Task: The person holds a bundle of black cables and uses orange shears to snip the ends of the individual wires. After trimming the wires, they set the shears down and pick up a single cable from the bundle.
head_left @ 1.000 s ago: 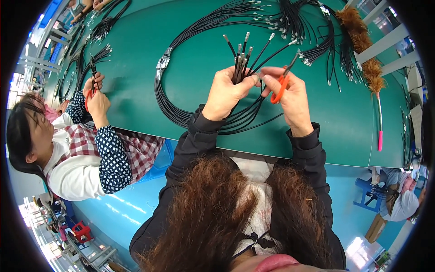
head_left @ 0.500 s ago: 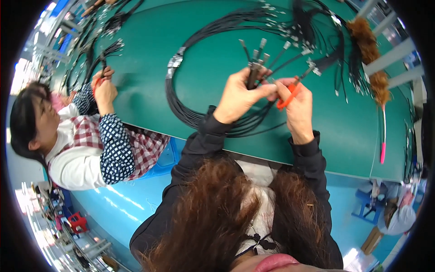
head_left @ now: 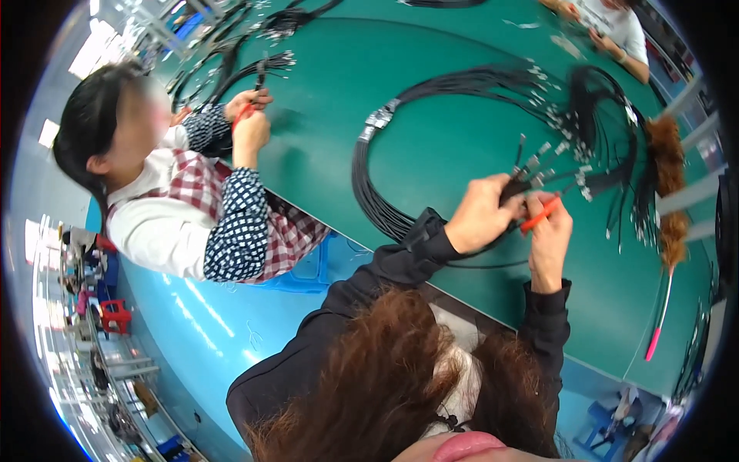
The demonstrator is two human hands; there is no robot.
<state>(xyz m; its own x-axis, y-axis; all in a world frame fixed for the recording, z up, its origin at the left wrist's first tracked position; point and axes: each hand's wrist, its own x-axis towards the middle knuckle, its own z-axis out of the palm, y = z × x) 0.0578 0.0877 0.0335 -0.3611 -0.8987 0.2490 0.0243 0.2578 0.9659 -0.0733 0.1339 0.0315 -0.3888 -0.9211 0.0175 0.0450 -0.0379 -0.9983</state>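
Observation:
My left hand (head_left: 483, 215) is closed around the end of a bunch of black cables, whose metal-tipped ends (head_left: 539, 158) fan out past the fingers. Close beside it, my right hand (head_left: 550, 240) grips orange-handled scissors (head_left: 541, 214); their blades are hard to make out. The fingertips of both hands nearly meet at the cables, so what lies between them is hidden. From the bunch, a large loop of black cables (head_left: 363, 181) curves left and away over the green table (head_left: 454, 131). A silvery wrap (head_left: 379, 118) binds it.
At left, a co-worker (head_left: 181, 208) in a checked apron holds a red-handled tool (head_left: 243, 117) and cables. Another person (head_left: 616, 35) sits across the table. More black cables (head_left: 596, 115) lie at far right, near a brown fluffy duster (head_left: 668, 185) with a pink handle tip.
The view has swung, so the table and both my hands appear further right and lower. Both hands keep their hold on the cables and scissors; the scissors' angle has changed slightly.

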